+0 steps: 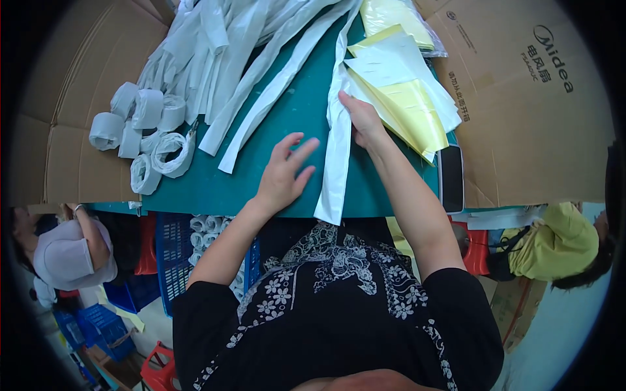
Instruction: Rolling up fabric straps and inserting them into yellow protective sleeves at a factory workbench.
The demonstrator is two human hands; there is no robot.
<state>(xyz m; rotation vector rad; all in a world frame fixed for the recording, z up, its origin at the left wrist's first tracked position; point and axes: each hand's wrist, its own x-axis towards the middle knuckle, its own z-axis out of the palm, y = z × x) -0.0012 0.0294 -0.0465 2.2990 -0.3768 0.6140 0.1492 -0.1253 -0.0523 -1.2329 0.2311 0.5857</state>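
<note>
Right hand (pixel 365 120) pinched white strip (pixel 338 153) between fingers; left hand (pixel 282 174), fingers spread, held nothing. One-handed grip risked strip twisting: lower end overhung bench (pixel 303 107) edge, unsupported.

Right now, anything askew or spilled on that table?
Askew, yes: the white-and-yellow sheets, right of the right hand holding a white strip, lie fanned at mismatched angles instead of squared up. No spill shows.

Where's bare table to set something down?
On the green table: the wedge beyond the left hand, between loose strips and held strip; also the front-left patch between rolls and left hand. Crowded: far left, strips and rolls; far right, yellow sheets.
</note>
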